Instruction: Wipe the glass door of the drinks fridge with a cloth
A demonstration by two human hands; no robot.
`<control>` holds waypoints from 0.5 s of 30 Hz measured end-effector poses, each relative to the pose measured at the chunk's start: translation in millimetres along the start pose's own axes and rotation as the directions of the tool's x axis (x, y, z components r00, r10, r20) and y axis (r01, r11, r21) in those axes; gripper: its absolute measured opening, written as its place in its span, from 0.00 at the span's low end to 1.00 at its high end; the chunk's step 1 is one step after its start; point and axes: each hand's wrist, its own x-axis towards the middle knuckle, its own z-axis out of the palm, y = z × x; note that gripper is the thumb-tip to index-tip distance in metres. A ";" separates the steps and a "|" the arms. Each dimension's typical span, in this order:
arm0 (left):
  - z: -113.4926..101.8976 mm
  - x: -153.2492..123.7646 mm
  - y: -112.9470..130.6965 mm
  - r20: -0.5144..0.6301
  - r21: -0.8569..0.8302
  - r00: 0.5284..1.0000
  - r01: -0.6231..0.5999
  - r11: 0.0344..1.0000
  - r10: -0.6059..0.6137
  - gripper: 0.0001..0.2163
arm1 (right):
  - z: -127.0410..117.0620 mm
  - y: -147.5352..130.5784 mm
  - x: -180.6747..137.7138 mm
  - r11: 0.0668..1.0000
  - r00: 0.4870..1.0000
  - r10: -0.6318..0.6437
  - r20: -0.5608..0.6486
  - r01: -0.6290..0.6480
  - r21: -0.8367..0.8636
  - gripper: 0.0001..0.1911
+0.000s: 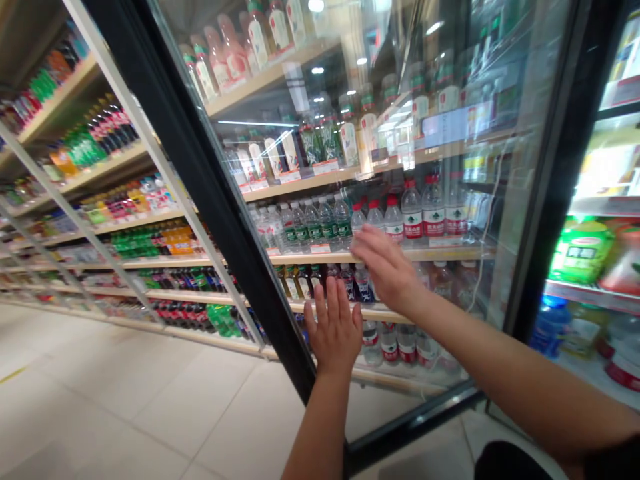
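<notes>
In the head view a tall glass door point(320, 73) with a black frame point(187, 147) stands at an angle in front of me. My left hand point(334, 330) is held flat against or just before the lower glass, close to the frame, fingers extended. Higher and to its right is my right hand point(387, 273), slightly blurred, its fingers stretched toward the pane. Neither holds anything. Whether the palms touch the glass is hard to tell. Through the pane show red-capped water bottles point(413, 213) and green-labelled bottles point(315, 227) on wooden shelves.
Long drink shelves point(150, 223) with white uprights run along the left. Right of the door, lit cooler shelves carry a green package point(580, 248) and a blue-capped container point(550, 323). Pale tiles point(125, 400) cover the floor. The door's bottom rail point(420, 419) spans low in front.
</notes>
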 end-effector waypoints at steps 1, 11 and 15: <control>-0.3 0.3 0.1 0.002 0.010 1.000 -0.003 1.000 0.003 0.34 | -2.8 3.3 6.5 0.999 0.996 0.045 -0.080 -0.047 -0.015 0.22; -1.2 1.3 1.0 -0.004 0.036 1.000 -0.011 0.999 0.011 0.33 | 7.5 -2.0 2.8 1.000 0.999 -0.009 -0.053 0.010 0.003 0.24; -0.8 0.7 1.2 -0.008 0.023 1.000 -0.007 1.000 0.007 0.34 | 6.6 -0.4 25.1 0.991 0.967 0.128 -0.222 -0.132 -0.002 0.24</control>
